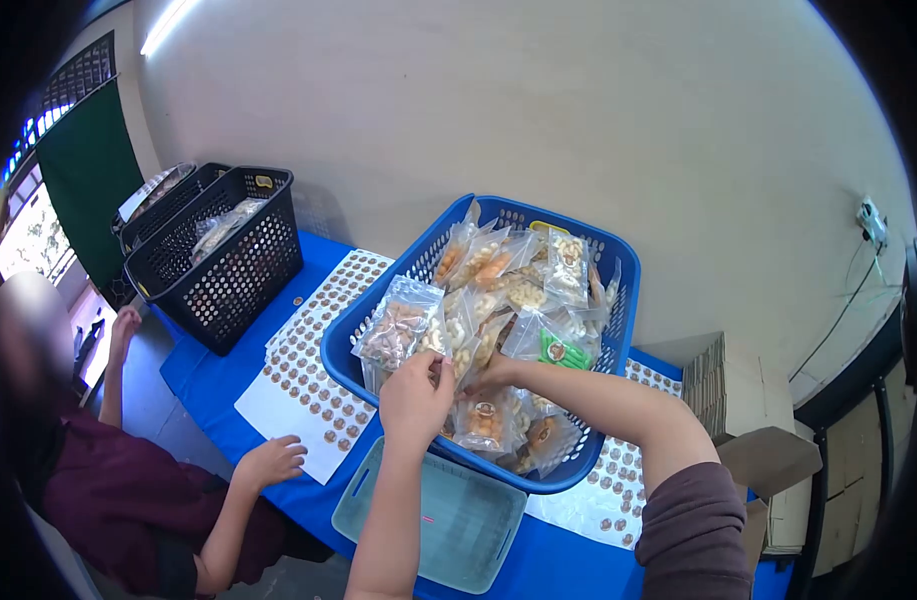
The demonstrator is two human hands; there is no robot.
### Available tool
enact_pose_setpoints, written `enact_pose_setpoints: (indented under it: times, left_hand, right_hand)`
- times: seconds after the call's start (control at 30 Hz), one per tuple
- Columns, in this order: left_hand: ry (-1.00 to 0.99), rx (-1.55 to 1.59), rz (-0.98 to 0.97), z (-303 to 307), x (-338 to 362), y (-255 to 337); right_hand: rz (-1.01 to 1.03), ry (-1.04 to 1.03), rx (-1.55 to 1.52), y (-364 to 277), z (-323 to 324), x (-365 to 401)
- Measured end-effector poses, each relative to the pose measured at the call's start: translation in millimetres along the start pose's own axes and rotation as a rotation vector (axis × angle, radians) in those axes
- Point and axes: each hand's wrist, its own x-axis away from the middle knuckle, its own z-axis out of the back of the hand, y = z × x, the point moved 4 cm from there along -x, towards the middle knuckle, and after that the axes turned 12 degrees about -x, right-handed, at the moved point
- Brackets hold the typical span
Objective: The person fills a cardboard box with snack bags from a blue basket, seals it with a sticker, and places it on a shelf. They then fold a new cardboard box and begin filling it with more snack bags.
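A blue plastic basket (pixel 630 300) stands in front of me, heaped with clear snack packets. My left hand (pixel 416 395) is at its near left side, thumb and fingers pinched on the edge of a packet. Close above that hand lies a packet of pinkish-brown pieces (pixel 396 330). My right hand (pixel 493 374) reaches down among the packets in the middle of the basket; its fingers are mostly hidden by them. Around it are a packet of green sticks (pixel 563 350), a packet of pale rings (pixel 526 293) and a packet of orange balls (pixel 484 422) with a round sticker.
Sheets of round stickers (pixel 313 400) lie on the blue tablecloth (pixel 203 375). A greenish tray (pixel 448 520) sits below the basket. Black baskets (pixel 240 265) holding packets stand at left. Another person (pixel 143 490) is beside the table. Cardboard boxes (pixel 753 390) stand at right.
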Motion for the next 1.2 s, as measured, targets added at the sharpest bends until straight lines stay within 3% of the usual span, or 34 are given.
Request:
enact_pose_setpoints:
  times: [0.07, 0.1, 0.17, 0.4, 0.57, 0.73, 0.8, 0.83, 0.93, 1.2]
  left_hand:
    - [-0.004, -0.005, 0.006, -0.7, -0.6, -1.7]
    - [-0.006, -0.004, 0.003, -1.1, -0.8, -1.6]
    - [-0.008, -0.007, 0.003, -1.6, -0.5, -2.2]
    - [-0.004, 0.013, 0.018, -3.3, -0.3, -2.1]
    - [0.007, 0.016, 0.010, -2.8, -1.7, -1.6]
    - [0.035, 0.006, 0.030, -0.5, -1.0, -2.0]
    - [0.068, -0.009, 0.045, -1.4, -1.5, -4.9]
    - [0.100, -0.018, 0.067, -1.6, -1.3, -6.6]
    - [0.136, -0.013, 0.037, -1.7, -0.5, -7.0]
    - [0.124, -0.048, 0.010, -3.3, -0.4, -9.4]
  right_hand:
    - [-0.184, 0.077, -0.290, 19.7, 2.4, -0.6]
    - [-0.185, 0.071, -0.296, 8.0, 3.3, 5.9]
    - [-0.407, 0.114, -0.402, -26.9, 12.9, 25.5]
    - [-0.509, -0.005, -0.223, -64.6, 12.4, 38.1]
    - [-0.738, -0.072, -0.274, -85.1, 8.6, 56.7]
    - [-0.665, -0.015, -0.134, -85.3, 8.0, 53.3]
    - [-0.478, 0.016, -0.001, -97.8, 14.6, 48.5]
    - [-0.272, 0.140, -0.074, -108.4, 16.3, 53.9]
    - [-0.201, 0.173, -0.036, -130.2, 32.9, 69.7]
    - [-0.267, 0.462, 0.105, -188.7, 91.2, 147.4]
